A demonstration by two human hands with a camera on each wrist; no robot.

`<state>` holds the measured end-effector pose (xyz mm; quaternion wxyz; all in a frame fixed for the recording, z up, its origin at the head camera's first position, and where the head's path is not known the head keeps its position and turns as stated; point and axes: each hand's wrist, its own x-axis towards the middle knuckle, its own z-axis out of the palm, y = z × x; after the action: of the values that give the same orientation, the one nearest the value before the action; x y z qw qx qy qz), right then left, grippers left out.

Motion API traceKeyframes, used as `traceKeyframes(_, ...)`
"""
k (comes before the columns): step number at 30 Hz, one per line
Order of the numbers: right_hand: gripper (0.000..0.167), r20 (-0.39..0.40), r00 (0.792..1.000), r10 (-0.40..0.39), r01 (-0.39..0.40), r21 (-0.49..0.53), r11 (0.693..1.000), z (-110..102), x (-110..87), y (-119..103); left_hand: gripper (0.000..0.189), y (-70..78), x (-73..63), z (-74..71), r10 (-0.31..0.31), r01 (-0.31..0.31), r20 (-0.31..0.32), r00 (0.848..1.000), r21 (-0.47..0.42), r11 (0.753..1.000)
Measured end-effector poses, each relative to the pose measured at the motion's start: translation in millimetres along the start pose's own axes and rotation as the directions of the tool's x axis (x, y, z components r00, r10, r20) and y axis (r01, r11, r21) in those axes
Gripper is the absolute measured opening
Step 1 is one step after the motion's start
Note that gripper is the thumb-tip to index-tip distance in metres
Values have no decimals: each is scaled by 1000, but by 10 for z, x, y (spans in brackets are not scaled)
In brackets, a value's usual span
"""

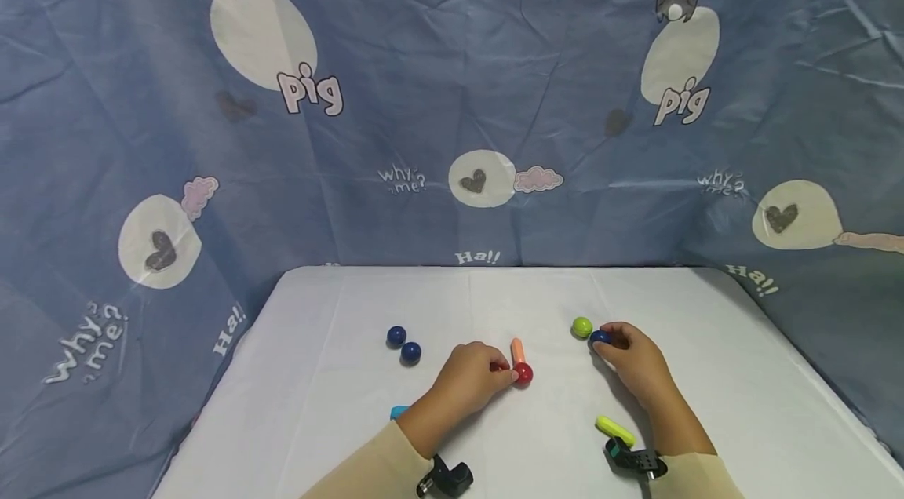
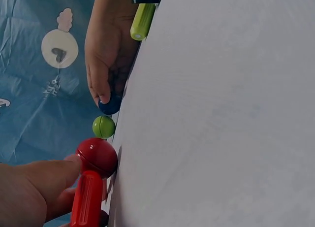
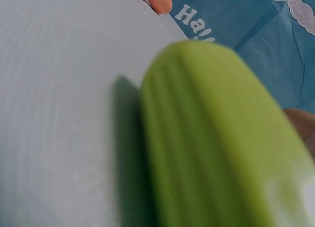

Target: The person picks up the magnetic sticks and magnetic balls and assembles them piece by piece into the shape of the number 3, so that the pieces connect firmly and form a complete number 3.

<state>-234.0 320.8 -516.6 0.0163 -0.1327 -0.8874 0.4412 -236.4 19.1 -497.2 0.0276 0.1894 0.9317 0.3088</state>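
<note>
- The left hand (image 1: pixel 475 375) has thumb and fingers closed around a red ball (image 1: pixel 523 374) and a red rod (image 2: pixel 86 200), near the middle of the table; the rod's end seems to meet the ball, though the fingers partly cover it.
- The right hand (image 1: pixel 636 358) pinches a blue ball (image 1: pixel 599 337) between thumb and fingers, just beside a green ball (image 1: pixel 582 327) towards the table's far right.
- An orange rod (image 1: pixel 518 350) lies just beyond the red ball, pointing away from the person.
- Two dark blue balls (image 1: pixel 411 353) sit close together, left of the left hand.
- A light blue piece (image 1: pixel 399 411) is mostly hidden by the left forearm.
- A yellow-green rod (image 1: pixel 615 431) lies beside the right forearm; in the right wrist view it looms large and blocks most of the hand.
- Black wrist devices (image 1: pixel 636 461) sit by the cuffs of the beige sleeves (image 1: pixel 374 468).
- The table (image 1: pixel 318 389) wears a white, lightly creased cover.
- Behind it hangs a wrinkled blue cloth (image 1: pixel 459 91) printed with pigs, hearts and lettering.
</note>
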Motion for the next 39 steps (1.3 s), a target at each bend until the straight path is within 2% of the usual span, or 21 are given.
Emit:
traceKeyframes(10,51,-10,1000,-8,8,14,1000,-41,-10,-24,10,10,15,45,3,-3,-24,1000,3,1000)
traceKeyframes(17,52,-13,1000,-5,5,5,1000,-32,23,-58,18,-23,29,21,25,-26,-39,999,-13,1000)
traceKeyframes(25,52,-2,1000,8,-8,18,1000,-14,24,-39,21,-61,33,36,64,-62,-36,997,54,997)
traceKeyframes(29,52,-6,1000,7,-7,21,1000,-21,2,-31,20,-71,37,45,67,-65,-27,997,54,996)
traceKeyframes(39,53,-42,998,42,-37,115,993,-29,-42,8,17,-92,20,73,59,-59,-8,998,20,998)
